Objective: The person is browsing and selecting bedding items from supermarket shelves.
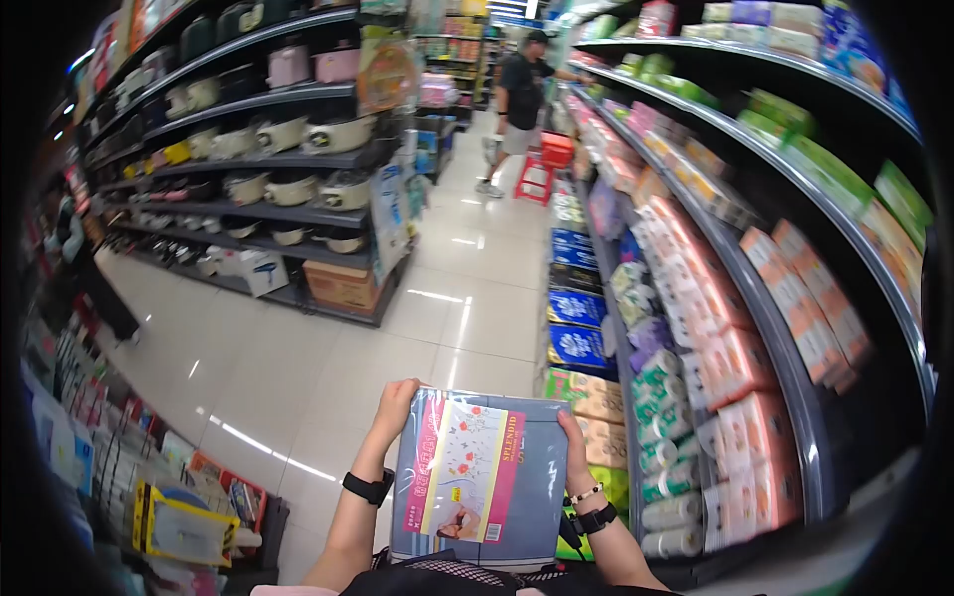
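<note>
A flat, square grey-blue package point(542, 477) in clear plastic is held upright close to my body. Its pink-edged paper label point(472, 467) carries flowers and the word SPLENDID; what is inside I cannot make out. My left hand point(399, 400) grips the upper left corner, fingers wrapped behind it. On the right edge my right hand point(573, 445) clasps the package, thumb near the front and the other fingers mostly hidden. Dark bands are on both wrists, with a beaded bracelet on the right one.
Shelves of tissue packs point(735, 368) line the right side. Pots point(288, 189) fill the left shelving. Along the tiled aisle point(437, 308) stand a person point(519, 99) and a red stool point(537, 179). Another person point(94, 268) is at far left, above a lower-left goods rack point(189, 521).
</note>
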Demonstrator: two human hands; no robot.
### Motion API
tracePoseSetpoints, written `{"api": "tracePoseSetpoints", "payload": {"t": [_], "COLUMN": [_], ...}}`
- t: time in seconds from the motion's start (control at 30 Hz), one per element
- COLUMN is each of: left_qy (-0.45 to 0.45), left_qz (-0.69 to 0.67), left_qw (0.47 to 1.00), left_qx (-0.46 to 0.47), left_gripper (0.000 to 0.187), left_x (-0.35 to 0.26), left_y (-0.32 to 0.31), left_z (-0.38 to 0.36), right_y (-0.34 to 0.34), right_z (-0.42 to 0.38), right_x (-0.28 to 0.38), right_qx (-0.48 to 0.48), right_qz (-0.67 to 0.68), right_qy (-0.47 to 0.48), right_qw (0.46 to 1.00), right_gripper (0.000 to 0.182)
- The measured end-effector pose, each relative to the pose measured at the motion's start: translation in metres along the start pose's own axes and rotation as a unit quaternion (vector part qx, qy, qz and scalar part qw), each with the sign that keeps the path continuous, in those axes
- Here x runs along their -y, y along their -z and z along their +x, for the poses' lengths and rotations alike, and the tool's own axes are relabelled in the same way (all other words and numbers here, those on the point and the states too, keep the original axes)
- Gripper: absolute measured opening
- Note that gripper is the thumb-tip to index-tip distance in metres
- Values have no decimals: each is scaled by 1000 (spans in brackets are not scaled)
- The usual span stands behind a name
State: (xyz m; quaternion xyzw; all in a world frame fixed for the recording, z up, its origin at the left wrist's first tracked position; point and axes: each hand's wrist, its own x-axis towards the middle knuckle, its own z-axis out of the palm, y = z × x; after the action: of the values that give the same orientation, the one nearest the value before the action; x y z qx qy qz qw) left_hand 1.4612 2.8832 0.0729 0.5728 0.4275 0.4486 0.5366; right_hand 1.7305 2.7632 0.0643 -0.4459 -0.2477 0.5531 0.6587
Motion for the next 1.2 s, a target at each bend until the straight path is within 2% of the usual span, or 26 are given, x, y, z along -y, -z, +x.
{"api": "tracePoseSetpoints", "payload": {"t": [0.07,0.1,0.17,0.2,0.23,0.27,0.33,0.37,0.4,0.43,0.5,0.6,0.67,0.7,0.77,0.8,0.87,0.9,0.97,1.0,1.03,1.07,1.1,1.17,1.2], "left_qy": [-41,-28,-151,-103,-98,-86,-74,-11,51,54,22,50,61,63,91,116,104,90,122,145,167,209,210,256,261], "left_qz": [19,19,181,141,144,164,197,148,97,103,103,117,128,129,127,134,111,85,86,54,22,31,27,9,-29], "left_qw": [996,993,959,967,959,953,934,928,915,903,877,835,815,804,787,794,787,792,785,794,803,789,779,739,705], "left_qx": [-82,-116,-158,-188,-222,-240,-290,-342,-387,-415,-468,-535,-561,-578,-596,-582,-598,-598,-602,-587,-572,-577,-591,-623,-659], "left_gripper": [35,35,34,32,32,33,34,34,35,35,36,36,37,37,36,35,34,34,33,31,29,28,28,31,32], "left_x": [13,11,-6,-11,-9,-3,0,2,2,-5,-21,-16,-3,-9,-29,-32,-37,-41,-58,-52,-54,-55,-59,-69,-76], "left_y": [8,11,21,21,21,23,19,9,4,0,-13,-13,-13,-17,-22,-18,-18,-19,-17,-11,-10,-10,-19,-41,-61], "left_z": [7,6,14,20,19,14,9,6,-1,-10,-36,-76,-116,-131,-165,-191,-233,-255,-301,-328,-351,-374,-394,-431,-442], "right_y": [-11,-27,-43,-50,-56,-59,-65,-67,-67,-72,-88,-115,-150,-170,-211,-229,-264,-282,-319,-331,-342,-349,-351,-344,-336], "right_z": [43,55,82,106,127,142,165,181,192,201,206,224,229,222,197,178,132,107,53,27,-2,-32,-62,-118,-143], "right_x": [6,20,34,40,45,44,29,27,24,20,15,2,0,1,4,-2,-21,-29,-44,-48,-52,-56,-62,-74,-114], "right_qx": [44,73,126,177,226,256,279,311,333,355,391,499,620,633,724,734,744,751,824,828,838,847,856,867,876], "right_qz": [-15,-34,-62,-51,-38,-47,-83,-84,-77,-71,-96,-154,-250,-252,-313,-310,-431,-427,-506,-503,-502,-501,-497,-488,-468], "right_qy": [-40,-57,-99,-103,-108,-123,-97,-108,-167,-226,-251,-241,-348,-351,-324,-325,-208,-210,-32,-31,-43,-56,-66,-31,-100], "right_qw": [998,995,985,978,967,958,952,941,925,904,880,818,657,643,522,510,467,458,253,245,208,171,126,97,68], "right_gripper": [29,29,28,28,28,28,34,34,35,35,35,31,28,28,28,28,38,38,56,56,54,51,49,46,41]}}
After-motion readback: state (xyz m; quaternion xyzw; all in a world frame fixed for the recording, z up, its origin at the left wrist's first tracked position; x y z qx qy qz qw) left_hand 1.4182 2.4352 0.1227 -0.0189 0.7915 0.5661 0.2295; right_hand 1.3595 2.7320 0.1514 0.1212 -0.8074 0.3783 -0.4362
